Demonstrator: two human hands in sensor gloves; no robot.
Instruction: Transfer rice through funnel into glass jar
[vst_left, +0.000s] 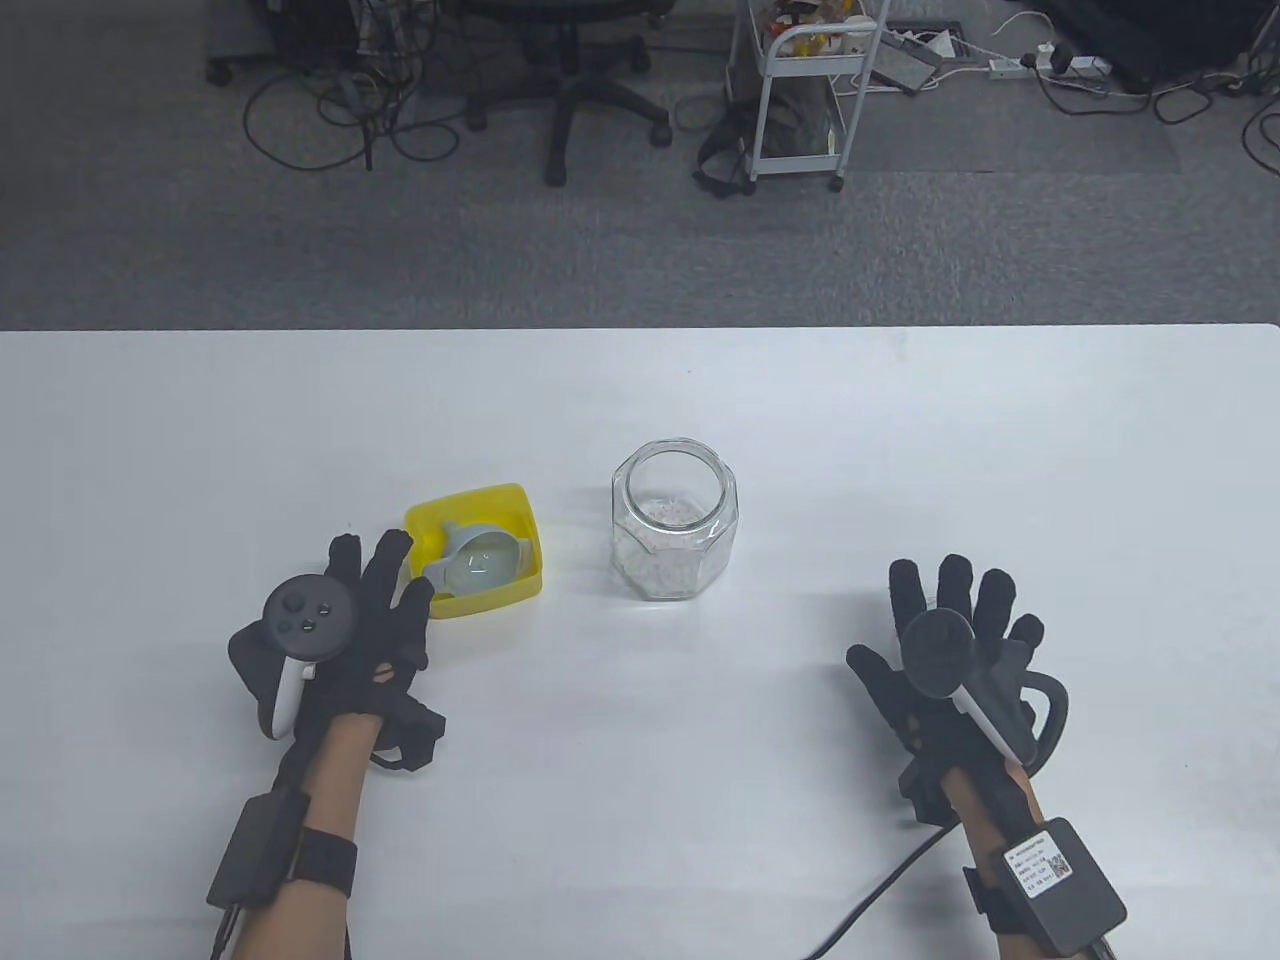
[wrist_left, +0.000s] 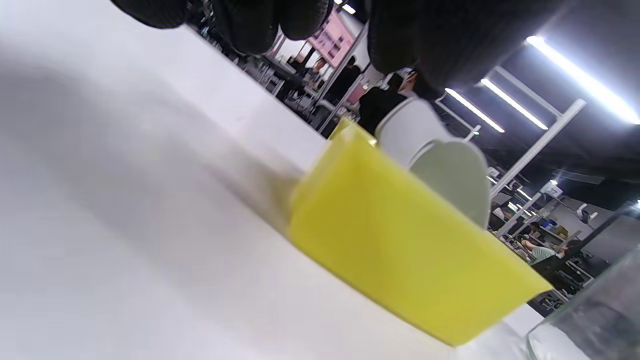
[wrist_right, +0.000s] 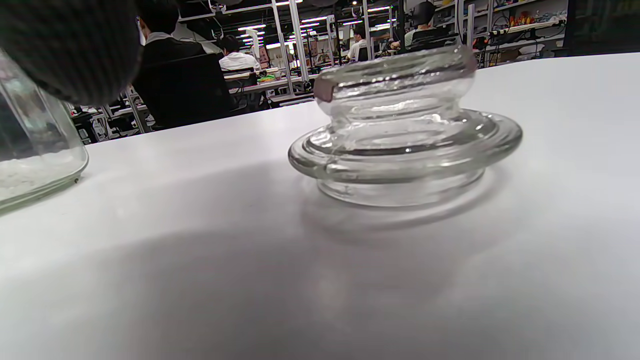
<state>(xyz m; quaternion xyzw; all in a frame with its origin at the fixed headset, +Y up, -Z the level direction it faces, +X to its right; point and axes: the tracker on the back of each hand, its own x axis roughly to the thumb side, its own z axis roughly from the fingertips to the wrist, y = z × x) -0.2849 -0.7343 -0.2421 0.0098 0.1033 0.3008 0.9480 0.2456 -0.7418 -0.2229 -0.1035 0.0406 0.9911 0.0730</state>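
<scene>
On white table, lidless faceted glass jar part-filled with rice, both hands spread, empty.

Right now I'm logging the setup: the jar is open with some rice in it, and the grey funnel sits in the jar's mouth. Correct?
Not quite. The glass jar is open with some rice in it, but the grey funnel lies in the yellow tub to the jar's left, not in its mouth. The table view shows this.
</scene>
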